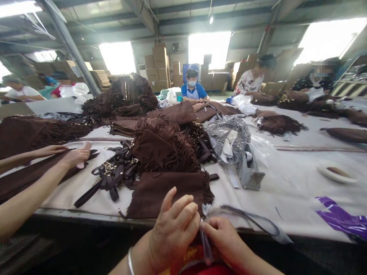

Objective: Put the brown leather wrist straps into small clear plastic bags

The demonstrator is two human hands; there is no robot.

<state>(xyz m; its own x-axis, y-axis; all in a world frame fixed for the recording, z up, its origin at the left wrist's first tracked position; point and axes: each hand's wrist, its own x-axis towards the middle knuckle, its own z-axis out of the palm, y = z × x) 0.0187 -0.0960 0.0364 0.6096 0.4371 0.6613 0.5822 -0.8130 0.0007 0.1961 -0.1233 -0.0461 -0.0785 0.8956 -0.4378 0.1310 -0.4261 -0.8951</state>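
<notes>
My left hand (173,229) and my right hand (222,236) meet at the table's near edge, both pinched on a clear plastic bag (243,217) that trails to the right. A silver bangle sits on my left wrist. Just beyond my hands lies a flat brown suede bag (163,193) with fringe, and behind it a heap of fringed brown bags (163,147).
A co-worker's arms (43,172) reach in from the left over brown suede, beside a bundle of brown straps with buckles (111,173). Patterned fabric (229,133), a white dish (335,172) and purple plastic (341,217) lie to the right. Several people work at the far side; cardboard boxes stand behind.
</notes>
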